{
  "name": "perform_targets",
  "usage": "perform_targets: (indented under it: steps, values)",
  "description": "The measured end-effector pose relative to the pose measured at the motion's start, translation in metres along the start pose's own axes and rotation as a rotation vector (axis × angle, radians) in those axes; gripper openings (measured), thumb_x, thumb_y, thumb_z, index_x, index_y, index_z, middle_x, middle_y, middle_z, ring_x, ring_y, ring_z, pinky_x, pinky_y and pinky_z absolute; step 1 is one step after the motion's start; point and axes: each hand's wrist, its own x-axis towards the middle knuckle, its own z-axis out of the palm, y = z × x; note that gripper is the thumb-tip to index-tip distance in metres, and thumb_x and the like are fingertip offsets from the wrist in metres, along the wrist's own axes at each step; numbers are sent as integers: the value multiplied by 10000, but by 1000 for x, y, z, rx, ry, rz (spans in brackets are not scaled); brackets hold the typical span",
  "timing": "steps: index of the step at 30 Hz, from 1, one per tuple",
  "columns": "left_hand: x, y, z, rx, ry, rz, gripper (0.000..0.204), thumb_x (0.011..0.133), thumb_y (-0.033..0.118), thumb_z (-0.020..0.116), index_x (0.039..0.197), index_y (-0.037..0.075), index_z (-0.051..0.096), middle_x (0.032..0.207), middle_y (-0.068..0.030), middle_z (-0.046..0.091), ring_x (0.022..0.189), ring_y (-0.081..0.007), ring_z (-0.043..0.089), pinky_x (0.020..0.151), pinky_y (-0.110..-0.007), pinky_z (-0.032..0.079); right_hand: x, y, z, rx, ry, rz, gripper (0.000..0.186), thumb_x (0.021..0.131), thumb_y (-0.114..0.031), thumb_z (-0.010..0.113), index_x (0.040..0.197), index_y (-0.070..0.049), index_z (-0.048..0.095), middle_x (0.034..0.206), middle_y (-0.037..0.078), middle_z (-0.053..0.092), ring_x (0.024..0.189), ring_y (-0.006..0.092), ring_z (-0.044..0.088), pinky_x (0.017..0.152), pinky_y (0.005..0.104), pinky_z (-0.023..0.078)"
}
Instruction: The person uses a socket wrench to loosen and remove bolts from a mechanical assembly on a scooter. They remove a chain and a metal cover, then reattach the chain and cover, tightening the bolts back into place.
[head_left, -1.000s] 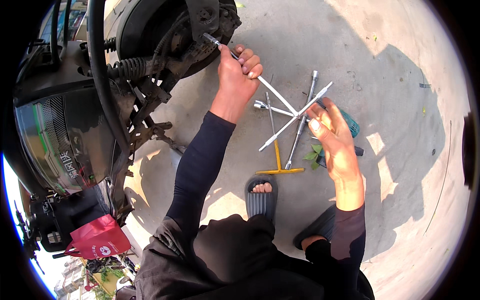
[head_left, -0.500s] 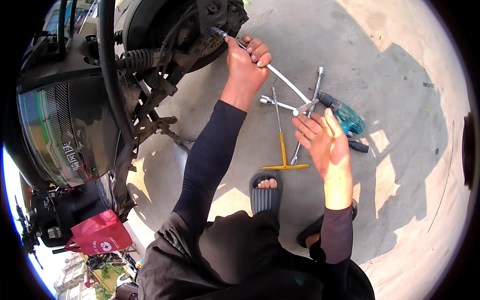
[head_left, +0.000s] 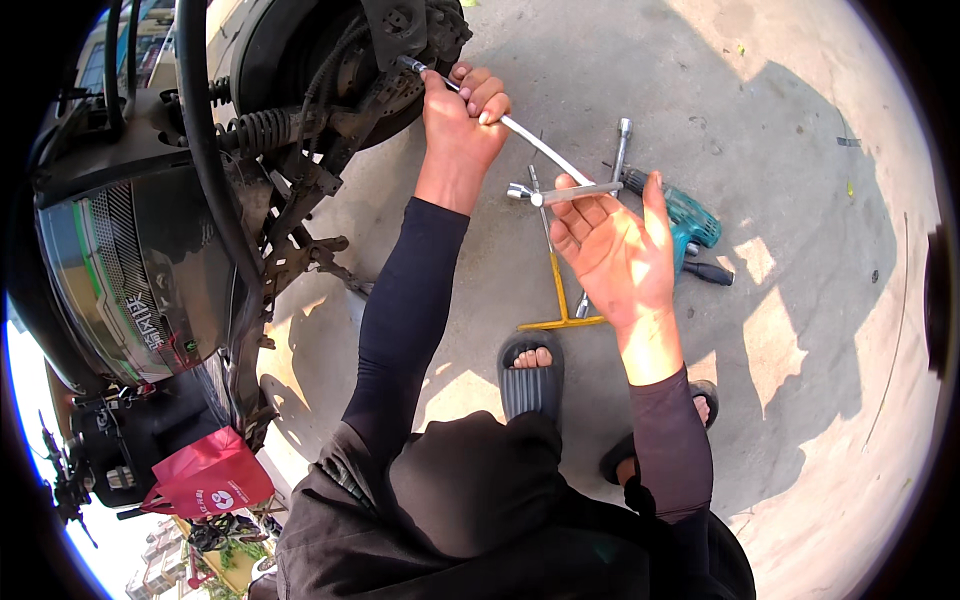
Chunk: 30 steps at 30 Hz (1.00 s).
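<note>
My left hand (head_left: 462, 130) is closed round the shaft of a long silver T-wrench (head_left: 545, 148), near its socket end (head_left: 411, 63), which sits against the dark metal parts by the vehicle's wheel (head_left: 398, 25). My right hand (head_left: 615, 260) is open, palm up, with its fingers touching the wrench's crossbar (head_left: 580, 191) from below. On the ground beyond lie a chrome lug wrench (head_left: 622, 140), partly hidden, a yellow-handled T-wrench (head_left: 558, 285) and a teal drill (head_left: 688, 220).
The dark vehicle with exposed suspension spring (head_left: 255, 132) and body panel (head_left: 130, 280) fills the left side. A red bag (head_left: 210, 470) hangs lower left. My sandalled feet (head_left: 530, 380) stand on concrete pavement (head_left: 780, 150), which is partly shaded.
The crossbar has turned from a steep diagonal to nearly level. My right hand has shifted left beneath it and turned palm up. My left hand keeps its hold on the shaft.
</note>
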Motion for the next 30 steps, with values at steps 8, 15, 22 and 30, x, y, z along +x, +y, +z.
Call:
perform_targets:
  steps: [8, 15, 22, 30]
  values:
    - [-5, 0, -5, 59, -18, 9, 576, 1034, 617, 212, 807, 131, 420, 592, 32, 313, 448, -108, 256, 396, -269, 211, 33, 15, 3, -1055, 61, -251, 432, 893, -122, 635, 1275, 61, 556, 1006, 85, 722, 896, 204, 704, 821, 321, 547]
    - [7, -4, 2, 73, 130, 76, 586, 1030, 625, 223, 795, 129, 430, 587, 15, 325, 446, -119, 268, 391, -271, 207, 22, -36, 12, -2058, 56, -530, 537, 872, -192, 708, 1356, -40, 532, 1035, 165, 706, 921, 293, 697, 819, 371, 522]
    - [-4, 6, -4, 88, 115, 25, 585, 1041, 605, 207, 789, 132, 442, 580, 23, 319, 442, -111, 270, 381, -270, 202, -3, 1, -14, -1067, 48, -209, 713, 905, -256, 744, 1432, 73, 394, 1145, 154, 678, 1029, 220, 647, 959, 352, 484]
    - [3, 4, -6, 124, 89, 20, 584, 1039, 602, 219, 827, 106, 441, 600, 14, 311, 447, -106, 261, 382, -265, 204, 40, -50, 9, -3022, -715, -650, 298, 941, -188, 591, 1187, -19, 595, 637, -12, 603, 634, 174, 620, 874, 376, 481]
